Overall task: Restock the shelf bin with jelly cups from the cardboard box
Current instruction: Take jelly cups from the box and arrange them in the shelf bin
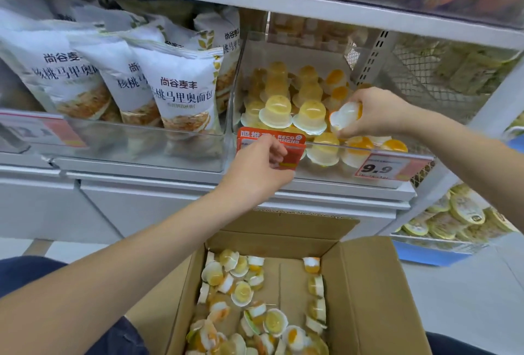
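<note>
Bin [286, 51] at 12 o'clock, steadied by left hand [259, 169], fingers curled on red tag [272, 142]. Box [368, 292] at 6 o'clock, cups loose inside. Cup [344, 116] pinched in right hand [371, 112], held over bin for placing.

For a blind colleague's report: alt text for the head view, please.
A right hand holds a jelly cup over a clear shelf bin of cups; the left hand grips its red tag, above an open cardboard box.

Right hand [377, 112] holds jelly cup [346, 116] over bin [326, 150]; left hand [261, 167] pinches red tag [292, 153].
</note>
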